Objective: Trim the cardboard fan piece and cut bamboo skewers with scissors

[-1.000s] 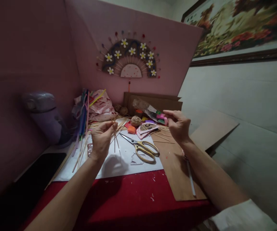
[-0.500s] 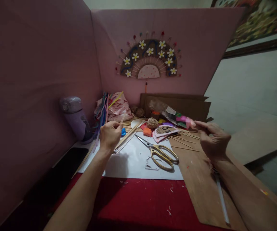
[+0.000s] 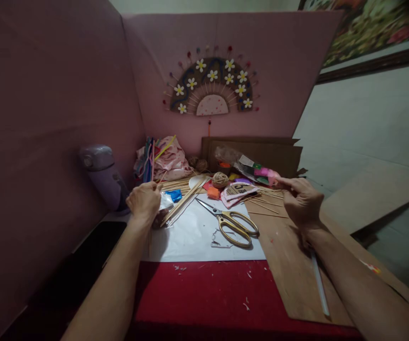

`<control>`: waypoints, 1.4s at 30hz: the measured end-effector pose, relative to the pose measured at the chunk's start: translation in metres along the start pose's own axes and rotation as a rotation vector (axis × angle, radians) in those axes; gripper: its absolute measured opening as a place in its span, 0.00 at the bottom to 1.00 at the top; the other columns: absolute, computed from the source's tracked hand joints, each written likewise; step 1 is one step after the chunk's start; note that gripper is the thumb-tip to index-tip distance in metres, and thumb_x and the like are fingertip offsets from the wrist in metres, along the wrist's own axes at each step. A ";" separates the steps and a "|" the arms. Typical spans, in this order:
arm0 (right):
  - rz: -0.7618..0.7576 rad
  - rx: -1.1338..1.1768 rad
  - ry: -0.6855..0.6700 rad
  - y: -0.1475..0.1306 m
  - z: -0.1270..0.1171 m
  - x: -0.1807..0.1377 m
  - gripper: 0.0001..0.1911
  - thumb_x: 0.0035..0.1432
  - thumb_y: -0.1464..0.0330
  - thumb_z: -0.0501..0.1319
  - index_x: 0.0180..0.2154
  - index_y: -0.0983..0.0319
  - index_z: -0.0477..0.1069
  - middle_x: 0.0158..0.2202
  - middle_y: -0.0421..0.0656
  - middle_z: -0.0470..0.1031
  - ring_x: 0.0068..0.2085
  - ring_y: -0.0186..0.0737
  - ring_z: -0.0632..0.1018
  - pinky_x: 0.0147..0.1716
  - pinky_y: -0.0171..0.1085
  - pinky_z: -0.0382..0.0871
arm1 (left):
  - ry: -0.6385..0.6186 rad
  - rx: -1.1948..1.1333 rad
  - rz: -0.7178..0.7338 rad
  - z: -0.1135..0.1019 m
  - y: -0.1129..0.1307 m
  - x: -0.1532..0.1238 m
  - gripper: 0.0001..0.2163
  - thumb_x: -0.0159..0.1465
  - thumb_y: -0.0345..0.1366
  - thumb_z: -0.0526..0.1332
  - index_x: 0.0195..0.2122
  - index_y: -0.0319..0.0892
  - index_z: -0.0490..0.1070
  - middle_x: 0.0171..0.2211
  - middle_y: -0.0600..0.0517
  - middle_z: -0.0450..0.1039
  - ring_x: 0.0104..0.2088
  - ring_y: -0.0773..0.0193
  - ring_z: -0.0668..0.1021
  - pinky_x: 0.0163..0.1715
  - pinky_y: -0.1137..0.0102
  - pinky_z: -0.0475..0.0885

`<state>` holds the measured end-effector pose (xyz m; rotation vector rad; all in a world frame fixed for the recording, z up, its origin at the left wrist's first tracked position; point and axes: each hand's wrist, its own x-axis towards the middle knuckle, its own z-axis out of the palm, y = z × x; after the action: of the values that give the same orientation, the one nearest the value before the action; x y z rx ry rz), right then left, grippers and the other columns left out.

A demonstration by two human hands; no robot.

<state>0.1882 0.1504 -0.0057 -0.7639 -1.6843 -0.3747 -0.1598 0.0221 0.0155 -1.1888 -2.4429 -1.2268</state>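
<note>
My left hand (image 3: 143, 202) is closed in a pinch over the left side of the white sheet (image 3: 186, 246). A thin wooden stick (image 3: 162, 177) pokes up from its fingertips. Beside it lie a blue packet (image 3: 174, 195) and a slanting bunch of flat sticks (image 3: 186, 199). My right hand (image 3: 304, 201) is raised over the brown board (image 3: 278, 265), thumb and forefinger pressed together by the pink end of a clear plastic bag (image 3: 247, 163). What those fingers hold, if anything, I cannot make out. Gold-handled scissors (image 3: 231, 225) lie partly open between my hands.
A purple bottle (image 3: 103, 175) stands at left, near a dark flat panel (image 3: 97, 241). Behind are pink cloth (image 3: 172, 158), a twine ball (image 3: 220, 179), an orange packet (image 3: 213, 192) and cardboard (image 3: 271, 154). A white stick (image 3: 320, 286) lies on the board. A decorated fan (image 3: 211, 85) hangs behind.
My left hand has moved left with the stick, off the flat sticks, uncovering more of the blue packet. My right hand stays near the bag's pink end. The view has shifted slightly.
</note>
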 end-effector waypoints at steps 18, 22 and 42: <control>0.042 0.058 -0.075 -0.004 0.001 -0.002 0.10 0.56 0.69 0.56 0.34 0.60 0.76 0.28 0.44 0.76 0.31 0.41 0.74 0.31 0.39 0.68 | -0.462 0.052 0.233 0.028 0.029 -0.026 0.10 0.56 0.41 0.57 0.22 0.41 0.69 0.19 0.51 0.69 0.23 0.62 0.72 0.22 0.70 0.57; 0.137 0.195 -0.145 -0.011 0.003 0.000 0.10 0.54 0.69 0.58 0.35 0.61 0.77 0.28 0.44 0.76 0.30 0.40 0.74 0.29 0.38 0.67 | -0.508 -0.876 0.153 0.017 0.043 -0.031 0.13 0.56 0.45 0.59 0.23 0.41 0.60 0.17 0.59 0.56 0.16 0.73 0.59 0.18 0.74 0.52; 0.338 0.809 -0.574 -0.140 0.031 0.015 0.04 0.56 0.69 0.56 0.30 0.63 0.66 0.26 0.38 0.68 0.28 0.32 0.70 0.28 0.32 0.64 | -0.640 -1.088 0.346 0.043 0.058 -0.076 0.12 0.61 0.44 0.54 0.28 0.41 0.66 0.22 0.56 0.56 0.22 0.70 0.59 0.21 0.73 0.58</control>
<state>0.0716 0.0712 0.0218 -0.5351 -1.9568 0.7977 -0.0589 0.0290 -0.0118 -2.4283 -1.5957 -2.4203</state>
